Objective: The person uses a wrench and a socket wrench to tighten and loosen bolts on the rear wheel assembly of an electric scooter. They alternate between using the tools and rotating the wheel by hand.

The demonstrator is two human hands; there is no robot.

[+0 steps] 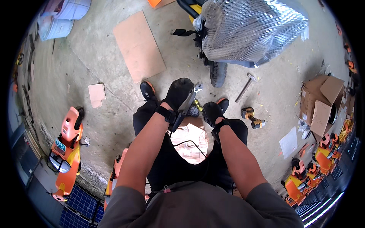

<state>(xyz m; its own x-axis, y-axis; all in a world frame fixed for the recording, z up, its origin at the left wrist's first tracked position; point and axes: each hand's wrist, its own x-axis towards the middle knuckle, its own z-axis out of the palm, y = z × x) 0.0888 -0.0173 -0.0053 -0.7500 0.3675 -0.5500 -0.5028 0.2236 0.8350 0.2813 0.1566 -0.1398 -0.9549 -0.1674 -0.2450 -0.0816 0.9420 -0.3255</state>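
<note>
Gripping a grey flat tool at frame centre, the gloved left hand has fingers curled around it. The gloved right hand, just right, shows fingers bunched; its hold cannot be told.

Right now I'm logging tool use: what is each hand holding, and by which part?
The left hand grips a flat grey tool near its upper end. The right hand is closed, but what it holds cannot be told.

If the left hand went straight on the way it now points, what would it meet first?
The left hand, gloved and gripping a grey tool, points up the picture toward the black tyre under the silver-wrapped vehicle. Probably bare concrete floor first, then the tyre; depth is unclear.
</note>
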